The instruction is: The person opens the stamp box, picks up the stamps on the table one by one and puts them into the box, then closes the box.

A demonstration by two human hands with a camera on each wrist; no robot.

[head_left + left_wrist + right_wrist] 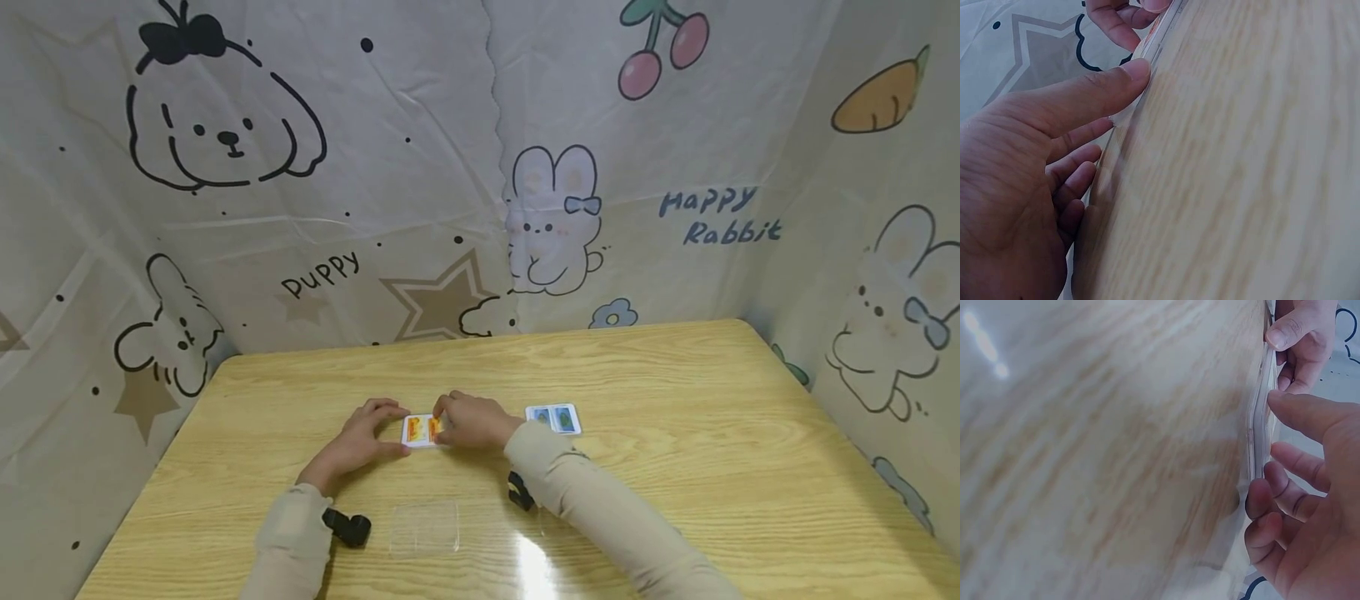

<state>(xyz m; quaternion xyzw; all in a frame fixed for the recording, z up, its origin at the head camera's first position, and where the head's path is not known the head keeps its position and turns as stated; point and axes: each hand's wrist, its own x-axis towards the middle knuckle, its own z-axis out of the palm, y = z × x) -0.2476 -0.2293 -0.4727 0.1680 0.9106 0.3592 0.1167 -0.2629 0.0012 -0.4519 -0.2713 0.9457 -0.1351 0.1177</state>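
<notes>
A small stack of white-bordered picture cards [416, 429], printed in orange and yellow, lies on the wooden table. My left hand [360, 437] holds its left end, thumb at the near edge and fingers at the far edge. Over the right end, my right hand [476, 421] grips the cards between thumb and fingers and hides part of the print. In the right wrist view the card edges [1260, 419] show as thin layers beside the right thumb. A second white-bordered card or stack with blue-green pictures [566, 419] lies right of the right hand, partly behind that wrist.
A clear, shallow plastic case piece [424, 529] rests on the table [300, 542] nearer to me. Another faint transparent edge shows below the right wrist. Black wrist-camera mounts [348, 528] sit at both cuffs. A printed cloth [420, 192] hangs behind and beside the table.
</notes>
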